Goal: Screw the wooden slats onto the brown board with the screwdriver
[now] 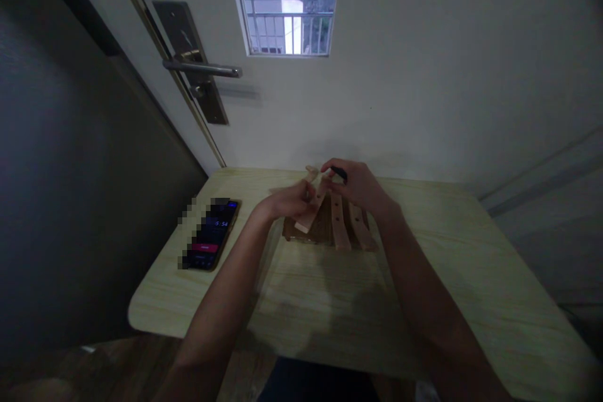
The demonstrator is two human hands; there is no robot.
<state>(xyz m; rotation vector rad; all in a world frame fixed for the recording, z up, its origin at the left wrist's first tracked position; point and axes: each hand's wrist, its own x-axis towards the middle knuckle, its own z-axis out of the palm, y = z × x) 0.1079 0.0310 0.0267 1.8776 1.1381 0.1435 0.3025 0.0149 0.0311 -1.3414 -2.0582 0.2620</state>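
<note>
My left hand (296,201) is closed on a pale wooden strip (307,220) that lies slanted, its near end toward me. At the strip's far end, my right hand (360,185) has its fingers bent around a small black object (338,173); most of that object is hidden, so its kind does not show. Two more wooden strips with dark holes, a middle strip (340,229) and a right strip (362,229), lie side by side to the right. Beneath them is a brown, flat piece (320,230). Another pale wooden piece (311,172) sticks up behind my fingers.
All of this rests on a light wood-grain table (301,301) with rounded corners. A phone (211,235) with a lit screen lies at the left. Behind the table stands a white door with a metal handle (202,68) and a small window (287,6).
</note>
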